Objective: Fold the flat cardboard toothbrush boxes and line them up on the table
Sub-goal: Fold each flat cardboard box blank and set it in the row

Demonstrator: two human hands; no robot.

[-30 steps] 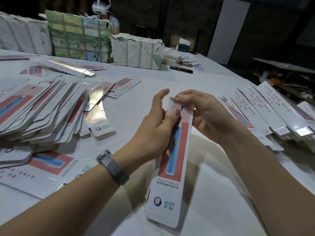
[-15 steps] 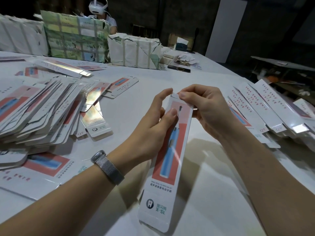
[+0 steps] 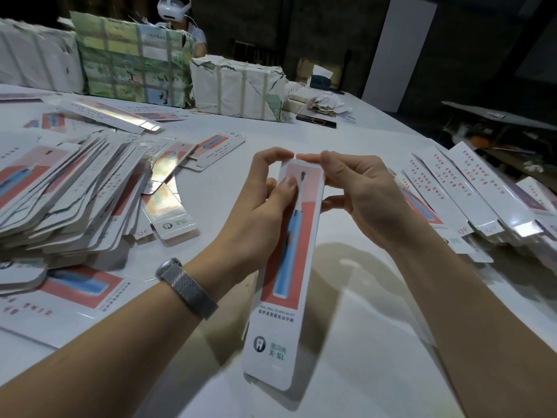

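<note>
I hold one long white toothbrush box (image 3: 284,285) with a red panel and a blue brush picture above the table, its far end raised. My left hand (image 3: 259,212) grips its upper left side, thumb on the front face. My right hand (image 3: 358,194) pinches the far end, fingers over the top edge and thumb at the right side. A thick heap of flat boxes (image 3: 60,194) lies at the left. Folded boxes (image 3: 470,203) lie side by side at the right.
The white table (image 3: 361,342) stretches ahead. Wrapped paper bundles (image 3: 238,86) stand along its far side, with a dark phone (image 3: 316,121) and paper scraps beside them. A person with a white headset (image 3: 174,7) sits behind the bundles. Loose flat boxes (image 3: 217,149) lie mid-table.
The box's far end has been brought together under both hands' fingertips. My right hand's fingers now reach over the top edge, and the left forefinger curls to meet them.
</note>
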